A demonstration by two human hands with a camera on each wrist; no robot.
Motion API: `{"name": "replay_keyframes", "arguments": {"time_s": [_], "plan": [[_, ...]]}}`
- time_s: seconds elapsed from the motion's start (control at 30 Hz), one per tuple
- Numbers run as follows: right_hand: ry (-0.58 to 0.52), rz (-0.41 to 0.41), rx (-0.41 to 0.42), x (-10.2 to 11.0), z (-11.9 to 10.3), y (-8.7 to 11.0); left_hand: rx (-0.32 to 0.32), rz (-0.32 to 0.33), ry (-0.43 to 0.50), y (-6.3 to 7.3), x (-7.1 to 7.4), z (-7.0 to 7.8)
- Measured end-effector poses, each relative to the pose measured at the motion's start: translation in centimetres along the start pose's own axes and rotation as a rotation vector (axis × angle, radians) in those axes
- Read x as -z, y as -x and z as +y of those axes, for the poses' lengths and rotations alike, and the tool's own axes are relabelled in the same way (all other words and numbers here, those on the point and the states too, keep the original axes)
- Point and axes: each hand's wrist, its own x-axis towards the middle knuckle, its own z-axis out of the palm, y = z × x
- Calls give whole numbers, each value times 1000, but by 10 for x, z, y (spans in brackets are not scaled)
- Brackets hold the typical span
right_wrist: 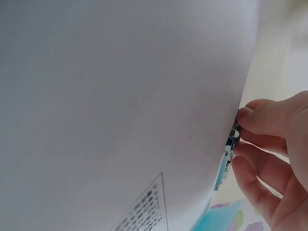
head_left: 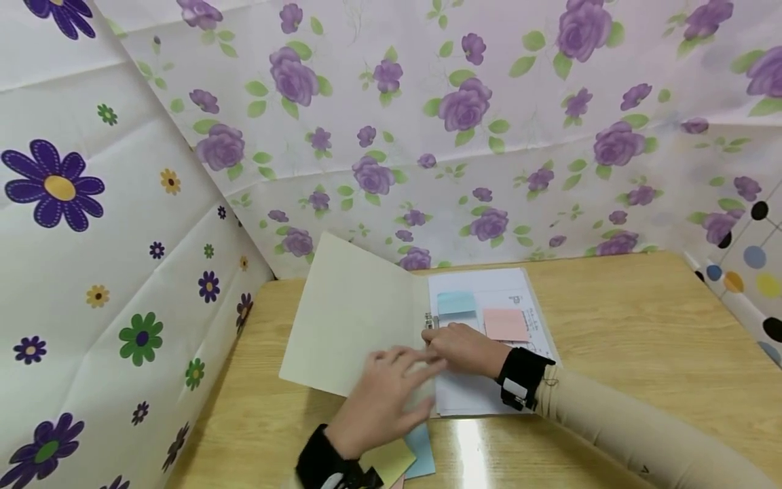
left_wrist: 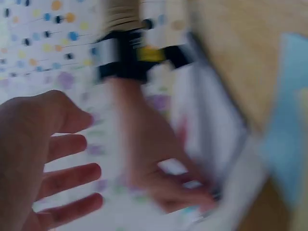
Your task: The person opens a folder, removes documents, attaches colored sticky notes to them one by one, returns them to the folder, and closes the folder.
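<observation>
An open file folder (head_left: 360, 312) lies on the table, its cream cover tilted up on the left. White papers (head_left: 464, 397) lie on its right side, bearing a blue sticky note (head_left: 456, 302) and a pink sticky note (head_left: 506, 324). At the spine, beside the papers' edge, sits a metal folder clip (right_wrist: 228, 159). My right hand (head_left: 467, 348) pinches the near part of this clip with thumb and fingertips. My left hand (head_left: 387, 401), blurred, hovers in front of the cover with fingers spread, close to the right hand; nothing is in it in the left wrist view.
Yellow paper (head_left: 391, 462) and blue paper (head_left: 421, 451) lie on the wooden table (head_left: 635, 326) below the left hand, with a bit of pink under them. Flower-printed sheets (head_left: 391, 136) stand behind and at the left.
</observation>
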Motion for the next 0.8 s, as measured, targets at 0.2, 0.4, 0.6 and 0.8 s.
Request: {"name": "replay_keyframes", "arguments": {"time_s": [0.2, 0.4, 0.6, 0.8], "plan": [[18, 42, 45, -5, 2, 4, -26, 484, 33, 12, 84, -33], [8, 52, 62, -5, 3, 6, 314, 607, 240, 46, 130, -99], [4, 60, 79, -14, 7, 10, 540, 330, 396, 80, 84, -158], [-6, 39, 29, -5, -5, 13, 496, 189, 433, 89, 38, -170]]}}
